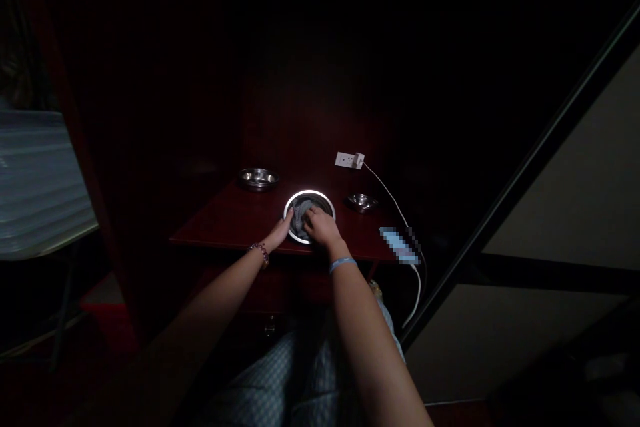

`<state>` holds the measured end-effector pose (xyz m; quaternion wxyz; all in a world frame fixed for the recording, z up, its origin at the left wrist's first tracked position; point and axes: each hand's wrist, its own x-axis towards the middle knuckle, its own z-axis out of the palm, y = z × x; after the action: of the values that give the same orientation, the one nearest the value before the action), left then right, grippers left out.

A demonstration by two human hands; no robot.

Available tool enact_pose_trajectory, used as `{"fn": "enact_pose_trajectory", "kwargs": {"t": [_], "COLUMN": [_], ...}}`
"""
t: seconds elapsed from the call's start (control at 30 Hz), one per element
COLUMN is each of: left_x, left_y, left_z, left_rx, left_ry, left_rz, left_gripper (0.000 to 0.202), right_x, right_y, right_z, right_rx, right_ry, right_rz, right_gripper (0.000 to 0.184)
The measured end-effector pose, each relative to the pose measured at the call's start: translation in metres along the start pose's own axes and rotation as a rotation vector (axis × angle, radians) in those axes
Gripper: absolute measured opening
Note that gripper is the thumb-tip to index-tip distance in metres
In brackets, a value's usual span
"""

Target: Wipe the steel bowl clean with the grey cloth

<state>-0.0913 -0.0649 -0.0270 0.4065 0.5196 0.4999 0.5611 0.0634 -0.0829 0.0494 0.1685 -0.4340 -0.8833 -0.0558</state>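
Observation:
A round metal bowl with a bright rim stands near the front edge of the dark red tabletop. My left hand grips its left side, thumb up by the rim and the other fingers mostly hidden. Inside the bowl lies a grey cloth, bunched up against the wall. My right hand reaches over the right rim with curled fingers closed on the cloth. The bowl's floor is hidden by the cloth and my hand.
Behind to the left sits a shallow metal dish; a smaller metal bowl is at the right. A blurred-out phone lies at the right edge, near a white cable from the wall socket. A drawer knob shows below.

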Motion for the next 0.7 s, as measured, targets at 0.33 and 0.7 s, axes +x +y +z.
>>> {"fn": "enact_pose_trajectory", "kwargs": {"t": [0.33,0.7], "left_x": [-0.001,-0.006], "left_y": [0.005,0.010], "left_z": [-0.002,-0.004], "left_rx": [-0.028,0.058], "left_ry": [0.037,-0.017], "left_rz": [-0.028,-0.049], "left_gripper": [0.067,0.084], "right_x": [0.002,0.001], "right_y": [-0.005,0.000], "right_z": [0.015,0.019], "right_rx": [0.039,-0.088], "right_ry": [0.004,0.136], "right_rz": [-0.072,0.070], "right_gripper": [0.045,0.048]}}
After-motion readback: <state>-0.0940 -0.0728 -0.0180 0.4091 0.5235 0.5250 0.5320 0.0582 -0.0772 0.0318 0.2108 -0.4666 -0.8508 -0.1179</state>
